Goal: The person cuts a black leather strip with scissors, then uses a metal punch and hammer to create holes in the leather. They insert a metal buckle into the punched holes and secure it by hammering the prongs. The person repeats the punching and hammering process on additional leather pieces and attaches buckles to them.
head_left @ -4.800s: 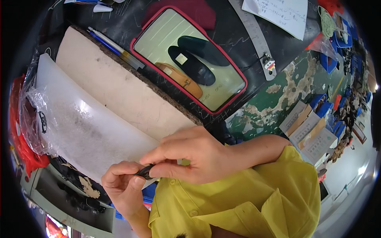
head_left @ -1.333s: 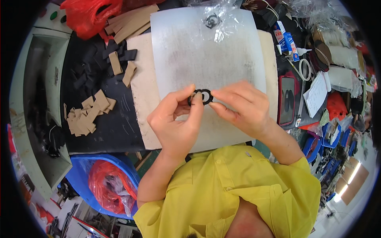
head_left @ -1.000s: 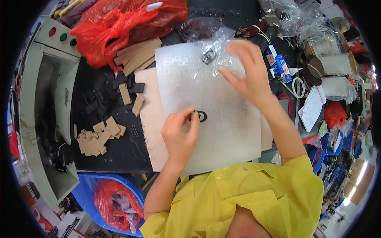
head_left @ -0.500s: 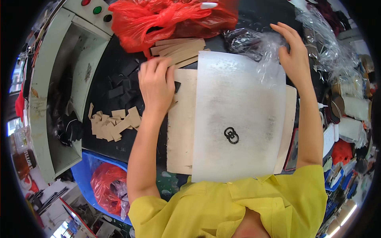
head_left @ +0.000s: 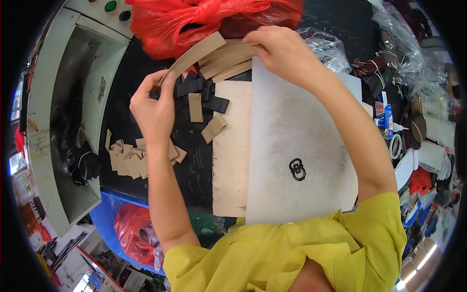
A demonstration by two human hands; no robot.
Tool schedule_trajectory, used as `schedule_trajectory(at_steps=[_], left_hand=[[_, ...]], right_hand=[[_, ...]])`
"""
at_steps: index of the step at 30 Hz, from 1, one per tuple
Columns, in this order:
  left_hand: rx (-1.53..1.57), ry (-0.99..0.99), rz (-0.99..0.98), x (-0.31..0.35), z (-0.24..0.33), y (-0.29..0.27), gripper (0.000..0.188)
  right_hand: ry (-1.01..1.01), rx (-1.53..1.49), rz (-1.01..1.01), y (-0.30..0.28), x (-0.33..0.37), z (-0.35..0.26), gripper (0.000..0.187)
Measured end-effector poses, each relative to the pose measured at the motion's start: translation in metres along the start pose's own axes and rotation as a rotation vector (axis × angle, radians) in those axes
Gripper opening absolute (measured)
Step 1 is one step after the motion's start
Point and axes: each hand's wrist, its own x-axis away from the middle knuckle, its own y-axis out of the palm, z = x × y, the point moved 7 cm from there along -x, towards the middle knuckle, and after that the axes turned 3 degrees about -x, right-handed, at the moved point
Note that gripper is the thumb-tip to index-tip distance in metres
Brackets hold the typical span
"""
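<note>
My left hand (head_left: 154, 107) is closed in a pinch on the lower end of a long tan strip (head_left: 197, 52), which slants up to the right and bends slightly. Behind it lies a stack of similar tan strips (head_left: 228, 61). My right hand (head_left: 286, 54) reaches over from the right, its fingers curled onto the right end of that stack. Short black pieces (head_left: 194, 87) are heaped below the raised strip. Beside them are two short tan pieces (head_left: 195, 108), one overlapping the pale board (head_left: 231, 155). More short tan pieces (head_left: 129, 158) lie near my left forearm.
A translucent white sheet (head_left: 301, 126) covers part of the board and bears a black ring-shaped piece (head_left: 297, 169). A red plastic bag (head_left: 214, 19) stands behind the strips. Clear plastic (head_left: 323, 46) lies to its right. A blue bin (head_left: 104, 219) stands at lower left.
My left hand has moved left and now holds up one tan strip. My right hand has gone from the clear plastic to the strip stack. Two short tan pieces are uncovered beside the black ones.
</note>
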Motion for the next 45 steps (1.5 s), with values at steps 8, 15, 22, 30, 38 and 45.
schedule_trajectory(at_steps=[8,15,22,30,38,45], left_hand=[[0.074,-0.028,-0.266,0.012,-0.003,0.018,0.019],[-0.356,0.599,-0.267,-0.041,0.025,0.081,0.03],[-0.904,0.706,-0.138,-0.122,0.006,0.12,0.049],[-0.883,0.533,0.026,-0.172,0.01,0.125,0.056],[-0.261,0.838,-0.124,-0.1,0.037,0.067,0.032],[-0.19,0.486,-0.223,-0.042,-0.013,0.032,0.024]], right_hand=[[0.056,0.103,0.019,0.0,0.0,0.028,0.024],[0.05,-0.187,-0.17,0.018,-0.026,0.04,0.028],[-0.028,0.053,-0.264,0.042,-0.033,0.026,0.025],[0.075,-0.093,-0.152,0.061,-0.05,0.028,0.02],[0.204,-0.253,-0.224,0.07,-0.047,0.035,0.015],[0.046,-0.346,-0.154,0.076,-0.047,0.013,0.015]])
